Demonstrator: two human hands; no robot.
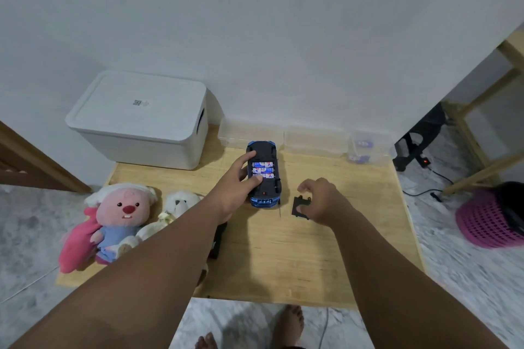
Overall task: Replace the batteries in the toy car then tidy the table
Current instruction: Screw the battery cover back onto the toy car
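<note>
Here's the toy car (263, 178), flipped on its back on the wooden table (283, 258), a glossy blue shell with a matte black underside facing up. The battery bay is open and three batteries (263, 170) in blue-and-white wrappers lie across it, side by side. The left hand (235, 193) grips the car from its left flank: one finger stretches up along the side and the thumb presses on the battery nearest the wrist.

Just right of the car, the right hand (323, 201) curls over the battery cover (297, 202), a flat black squarish plate with small tabs on its far edge, and pinches it between thumb and fingers. The palm hides its right side. Between the two hands a thin dark rod (280, 208) lies along the car's side. What it is, hard to say.

Under the left forearm there's a black object (219, 238), mostly covered and unreadable. Left of that arm lie two soft toys, a fuzzy pink plush (122, 221) in a blue top and a white plush bear (178, 204), partly cut off by the arm.

Beyond the left hand stands a smooth white storage box (141, 119) with rounded corners and its lid on. Beyond the right hand, clear plastic tubs (314, 139) line the wall. The one furthest right (368, 150) holds blurry blue-and-white items. Off to the right of the right hand, on the marbled floor, sits a pink mesh basket (487, 221).
</note>
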